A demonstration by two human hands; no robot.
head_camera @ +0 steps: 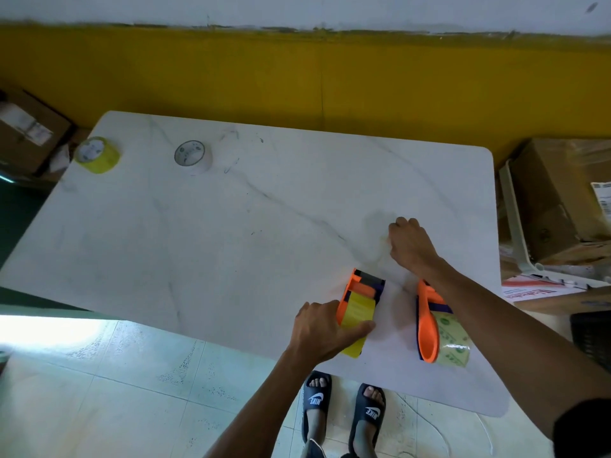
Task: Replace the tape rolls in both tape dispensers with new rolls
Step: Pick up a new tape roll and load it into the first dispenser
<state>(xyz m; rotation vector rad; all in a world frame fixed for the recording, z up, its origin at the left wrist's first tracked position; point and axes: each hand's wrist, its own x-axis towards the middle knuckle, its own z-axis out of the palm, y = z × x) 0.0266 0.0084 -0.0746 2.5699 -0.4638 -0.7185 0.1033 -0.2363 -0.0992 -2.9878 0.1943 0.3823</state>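
At the near edge of the white marble-patterned table (231,226), the left hand (322,332) wraps its fingers around the orange plastic tape dispenser loaded with a yellow roll (358,309), thumb across the roll's face and palm against the left side. Just to the right, lying on its side, is a second orange tape dispenser carrying a clear roll with green print (441,328); the right forearm crosses above it. Farther in, the right hand (411,242) is curled into a loose fist with the knuckles pointing far; whether it pinches anything, such as a strip of clear tape, cannot be told. Well apart, at the far left of the table, a spare white tape roll (193,157) lies flat, and a spare yellow-green tape roll (97,155) sits at the far left corner. Brown cardboard boxes (558,200) stand beyond the table's right side.
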